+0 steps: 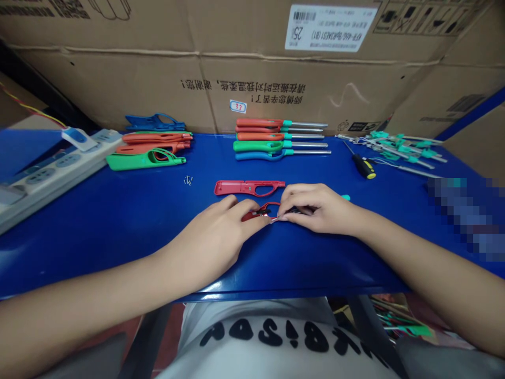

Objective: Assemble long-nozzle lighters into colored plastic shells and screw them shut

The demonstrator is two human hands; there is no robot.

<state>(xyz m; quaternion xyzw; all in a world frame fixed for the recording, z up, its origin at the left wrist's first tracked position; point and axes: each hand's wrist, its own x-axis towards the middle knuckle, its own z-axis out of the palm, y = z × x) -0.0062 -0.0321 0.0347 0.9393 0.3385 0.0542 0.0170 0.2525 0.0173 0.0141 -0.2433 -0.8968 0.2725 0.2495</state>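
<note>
My left hand is closed on a red lighter casing half lying open on the blue table, with a dark part inside it. My right hand is pinched at the casing's front end, beside its trigger loop; whatever is between those fingertips is too small to make out. Past the right hand a teal tip pokes out; the rest of that piece is hidden under the hand. Just beyond both hands lies the matching red casing half, its inner side up.
Several finished lighters lie in a row at the back, with empty casings to their left. Small screws, a screwdriver, metal rods with teal parts and a power strip are around. A cardboard box stands behind.
</note>
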